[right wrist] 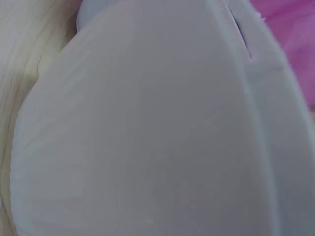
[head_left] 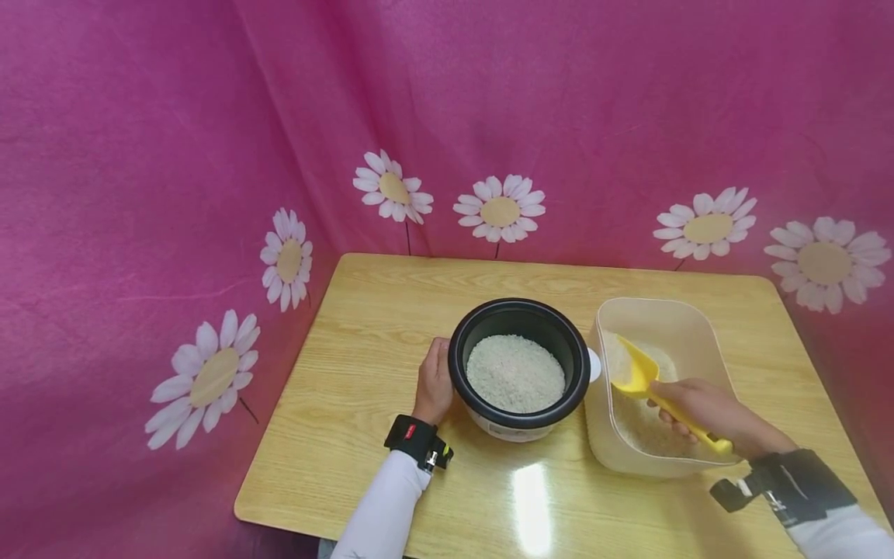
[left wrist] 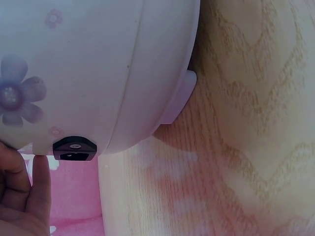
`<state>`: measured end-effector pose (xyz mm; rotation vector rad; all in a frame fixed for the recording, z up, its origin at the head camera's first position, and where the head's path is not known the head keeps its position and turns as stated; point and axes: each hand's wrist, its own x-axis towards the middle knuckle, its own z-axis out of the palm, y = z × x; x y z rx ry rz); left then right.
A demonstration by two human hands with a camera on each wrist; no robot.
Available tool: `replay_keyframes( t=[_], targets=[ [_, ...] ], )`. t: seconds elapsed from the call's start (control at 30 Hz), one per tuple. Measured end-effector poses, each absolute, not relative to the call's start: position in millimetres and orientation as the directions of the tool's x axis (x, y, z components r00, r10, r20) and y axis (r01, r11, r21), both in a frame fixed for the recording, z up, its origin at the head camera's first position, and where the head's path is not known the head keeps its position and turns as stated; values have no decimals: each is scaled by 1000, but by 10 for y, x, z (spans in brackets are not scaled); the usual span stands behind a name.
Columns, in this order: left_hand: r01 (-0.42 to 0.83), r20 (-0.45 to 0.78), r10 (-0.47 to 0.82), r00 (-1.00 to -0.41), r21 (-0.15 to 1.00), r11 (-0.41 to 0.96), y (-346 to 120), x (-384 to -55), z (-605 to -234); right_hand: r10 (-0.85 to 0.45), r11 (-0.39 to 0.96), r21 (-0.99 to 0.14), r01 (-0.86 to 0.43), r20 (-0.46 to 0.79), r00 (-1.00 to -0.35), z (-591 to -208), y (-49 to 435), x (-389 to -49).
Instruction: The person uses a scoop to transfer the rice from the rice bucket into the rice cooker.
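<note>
Rice [head_left: 515, 373] lies in the dark inner pot of a white rice cooker [head_left: 515, 432]. My left hand [head_left: 434, 382] grips the cooker at its left side; in the left wrist view the fingers [left wrist: 41, 184] meet the body beside the black power socket [left wrist: 75, 149]. My right hand [head_left: 705, 407] holds a yellow scoop [head_left: 639, 374] by its handle over a cream rice bin [head_left: 687, 330]. Rice fills the scoop's bowl, which tilts toward the bin's left wall. More rice [head_left: 639, 431] covers the bin's floor. The right wrist view shows mostly the bin's outer wall [right wrist: 147, 123].
Both containers stand side by side on a wooden table [head_left: 377, 310], the cooker's white right handle [head_left: 594, 365] close to the bin. A pink curtain [head_left: 559, 101] with daisies hangs behind the table and along its left and right sides.
</note>
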<state>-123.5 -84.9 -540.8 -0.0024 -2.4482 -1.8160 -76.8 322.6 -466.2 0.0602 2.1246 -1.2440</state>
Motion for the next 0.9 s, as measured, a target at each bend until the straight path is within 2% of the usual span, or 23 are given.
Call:
replay_keyframes(
  t=[0.6, 0.8, 0.9],
  targets=[
    [40, 58, -56, -997, 958, 283, -850, -1233, -5447, -318, 378, -830, 410, -532, -785, -4509, 3299, -676],
    [46, 64, -54, -996, 955, 294, -852, -1231, -5448, -273, 351, -832, 430, -530, -803, -4443, 3283, -618],
    [45, 63, -53, -997, 956, 291, -848, -1229, -5447, -256, 294, -840, 455, -528, -810, -4417, 3268, -576]
  ],
)
